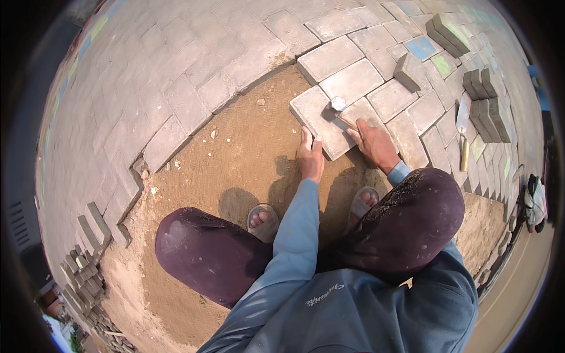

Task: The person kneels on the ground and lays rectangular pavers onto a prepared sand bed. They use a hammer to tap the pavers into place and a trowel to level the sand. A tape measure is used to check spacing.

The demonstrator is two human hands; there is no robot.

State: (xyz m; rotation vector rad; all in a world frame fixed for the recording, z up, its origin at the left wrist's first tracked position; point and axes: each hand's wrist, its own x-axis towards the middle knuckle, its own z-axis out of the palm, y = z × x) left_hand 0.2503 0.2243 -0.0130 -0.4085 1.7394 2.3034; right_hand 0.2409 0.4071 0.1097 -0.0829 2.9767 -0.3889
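My right hand (pixel 375 145) is closed around the handle of a hammer (pixel 337 105). The hammer's pale, shiny round head is over a grey paving block (pixel 318 115) at the edge of the laid paving. My left hand (pixel 311 159) rests against this block's near left edge, thumb and fingers stretched out and apart. Bare brown sand (pixel 241 147) lies to the left of the block. Other laid blocks (pixel 352 80) adjoin it on the far and right sides. Whether the hammer head touches the block, I cannot tell.
A trowel (pixel 464 132) with a wooden handle lies on the paving at right, near loose blocks (pixel 489 117). Another loose block (pixel 410 72) stands closer. Finished paving (pixel 170 76) borders the sand at left. Block piles (pixel 82 273) sit lower left. My sandalled feet (pixel 262 219) are on the sand.
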